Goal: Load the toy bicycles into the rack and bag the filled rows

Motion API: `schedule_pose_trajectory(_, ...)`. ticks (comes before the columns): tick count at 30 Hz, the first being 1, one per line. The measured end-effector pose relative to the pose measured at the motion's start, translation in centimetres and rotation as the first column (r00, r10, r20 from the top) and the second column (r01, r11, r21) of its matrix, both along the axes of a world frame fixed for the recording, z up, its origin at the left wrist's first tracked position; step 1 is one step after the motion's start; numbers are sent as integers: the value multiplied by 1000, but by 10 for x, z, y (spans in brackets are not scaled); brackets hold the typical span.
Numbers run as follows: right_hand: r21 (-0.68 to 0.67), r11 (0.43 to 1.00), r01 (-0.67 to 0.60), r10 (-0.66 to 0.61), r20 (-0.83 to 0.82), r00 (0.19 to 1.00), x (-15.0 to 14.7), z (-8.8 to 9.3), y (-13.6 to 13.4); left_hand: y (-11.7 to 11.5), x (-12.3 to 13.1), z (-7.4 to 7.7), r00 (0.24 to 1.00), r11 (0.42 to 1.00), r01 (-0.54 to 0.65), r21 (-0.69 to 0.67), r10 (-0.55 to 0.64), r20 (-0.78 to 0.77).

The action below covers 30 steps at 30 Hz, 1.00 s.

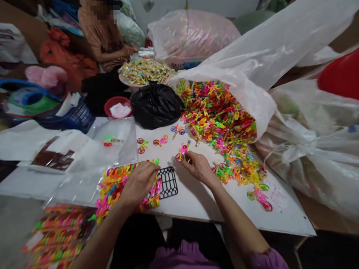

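A black bag (156, 106) sits beside a red bowl (110, 103), a pink basin (133, 87) behind, a blue basket (79, 118) further left.

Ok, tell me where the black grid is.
Head view, low centre: the black grid lies on the white board between the left hand and right hand.

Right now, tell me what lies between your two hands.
In the head view, a black grid lies between the left hand and the right hand, which pinches a toy bicycle.
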State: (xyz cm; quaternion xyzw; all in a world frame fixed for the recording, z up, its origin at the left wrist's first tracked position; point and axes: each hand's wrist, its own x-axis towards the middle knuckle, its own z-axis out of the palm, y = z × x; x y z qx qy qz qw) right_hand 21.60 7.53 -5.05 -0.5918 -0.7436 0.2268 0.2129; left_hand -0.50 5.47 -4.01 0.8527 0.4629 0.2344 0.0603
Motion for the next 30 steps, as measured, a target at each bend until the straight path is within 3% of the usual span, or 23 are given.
schedule_pose_trajectory(4,-110,993,-50,16,-285,958,-31,-23,-14,-2,4,3,998,999,-50,-1,50,-50)
schedule_pose_trajectory(7,-225,974,-29,-77,-448,890,-47,-45,-16,-2,4,3,999,999,-39,-31,38,-21)
schedule_pose_trajectory(9,-206,978,-29,-83,-516,853,-56,-52,-12,-1,2,3,999,999,-29,-45,31,32)
schedule_pose_trajectory(11,-154,985,-76,-8,-483,876,-62,-53,-8,0,1,2,997,998,-27,-55,31,71)
schedule_pose_trajectory(15,-68,978,-195,178,-201,963,-69,-47,-4,0,-1,1,993,996,-55,-68,62,105)
schedule_pose_trajectory(19,-39,966,-255,254,-35,967,-71,-42,-5,1,0,0,996,997,-51,-62,55,72)
schedule_pose_trajectory(30,-45,947,-318,316,-35,948,-69,-41,1,2,5,-1,993,989,-117,-91,117,-6)
